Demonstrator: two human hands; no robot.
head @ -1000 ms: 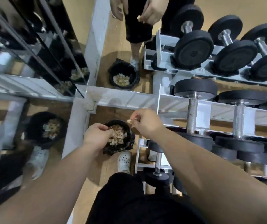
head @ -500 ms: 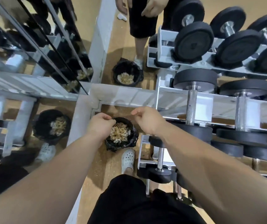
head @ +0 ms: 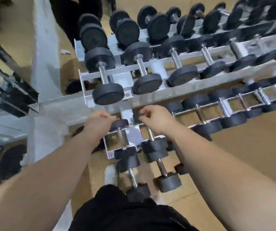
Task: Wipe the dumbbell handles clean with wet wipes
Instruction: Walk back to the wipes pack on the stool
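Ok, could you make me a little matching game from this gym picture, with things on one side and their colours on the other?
Things:
1 dumbbell handle
2 dumbbell head
3 shoe
4 floor

Colours:
a tan
b white
c shiny silver
d black

Pairs: 1-c, 2-d, 3-b, 4-a.

Dumbbells (head: 108,95) on tiered rack (head: 192,88) (mirror (head: 8,94) at left)

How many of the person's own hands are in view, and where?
2. The left hand is at the left end of the rack, beside a small dumbbell head; the right hand is just right of it, over the next dumbbell.
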